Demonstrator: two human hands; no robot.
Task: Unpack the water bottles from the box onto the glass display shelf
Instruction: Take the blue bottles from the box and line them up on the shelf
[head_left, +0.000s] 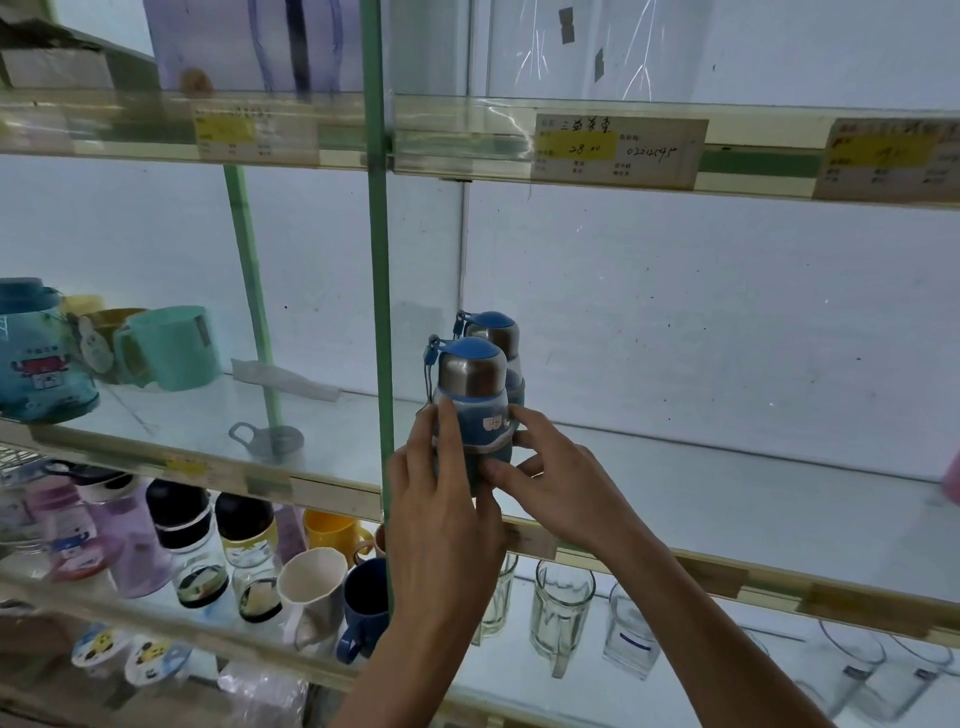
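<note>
At the left end of the shelf a teal jug and a green mug stand well back, and a loose lid lies flat nearer the front. This bay looks taken, which is likely why the new stock goes past the green post.

Just right of that post the left hand reaches up from below the shelf edge and wraps the left side of the front bottle, fingers curled round its blue sleeve. The grip sits low on the body, leaving the steel cap and blue top free, so the bottle is upright with its small white sticker facing outward.

Directly behind it, touching or nearly so, the rear bottle already stands on the glass. It is the same kind, with its strap loop turned to the left like the front one's. The pair seems meant to form a row running back from the edge.

The right hand pinches the front bottle's right side between thumb and forefinger. Both hands are therefore clamped on the one bottle, close together, probably to turn or square it. Its base is hidden by the hands, so I cannot tell whether it rests on the glass yet.

Further right, a price label hangs on the level above and glasses stand on the level below. The box is not in view.
</note>
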